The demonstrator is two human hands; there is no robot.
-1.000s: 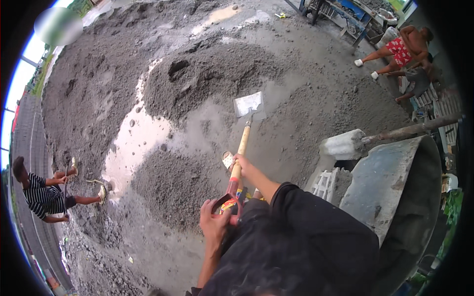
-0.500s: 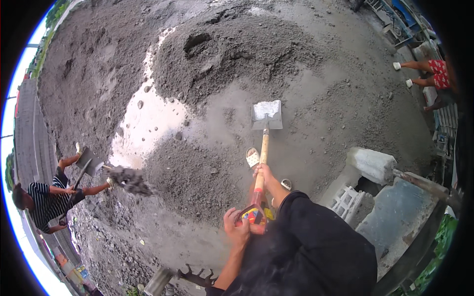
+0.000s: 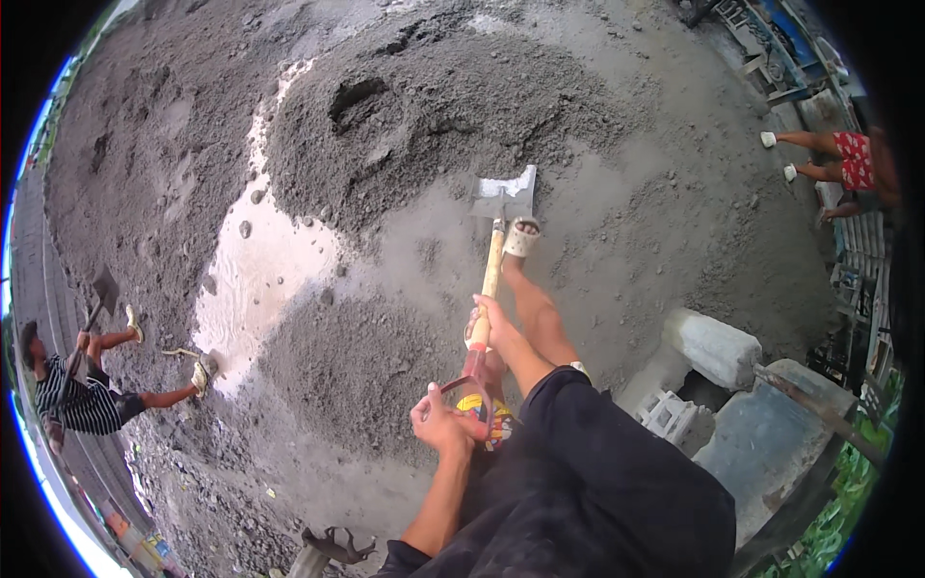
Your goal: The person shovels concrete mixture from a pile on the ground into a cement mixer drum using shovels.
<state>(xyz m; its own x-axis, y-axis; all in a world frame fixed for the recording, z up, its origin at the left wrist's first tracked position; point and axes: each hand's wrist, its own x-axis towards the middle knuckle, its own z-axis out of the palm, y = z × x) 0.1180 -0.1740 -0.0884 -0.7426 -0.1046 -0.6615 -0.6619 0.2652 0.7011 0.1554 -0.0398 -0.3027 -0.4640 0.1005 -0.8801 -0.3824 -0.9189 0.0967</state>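
Note:
I hold a shovel (image 3: 492, 270) with both hands. My left hand (image 3: 443, 424) is closed around its red D-shaped grip, near my body. Farther up, my right hand (image 3: 493, 323) wraps the pale wooden shaft just above the red part. The shovel's metal blade, whitish toward its front edge, points away from me, short of a mound of dark grey gravelly sand (image 3: 453, 106). Beside the blade, on its right, is my forward foot in a cream clog (image 3: 521, 237).
Left of the mound lies a pale wet patch (image 3: 255, 270). At far left a person (image 3: 87, 390) in a striped shirt holds another shovel (image 3: 106, 287). A person in red shorts (image 3: 854, 159) is at far right. Nearer right are a concrete block (image 3: 715, 349) and a grey slab (image 3: 771, 433).
My shovel has moved forward and slightly left, and one foot has stepped up beside the blade. The striped-shirt person's shovel has swung back; the dark clump near it is no longer in the air.

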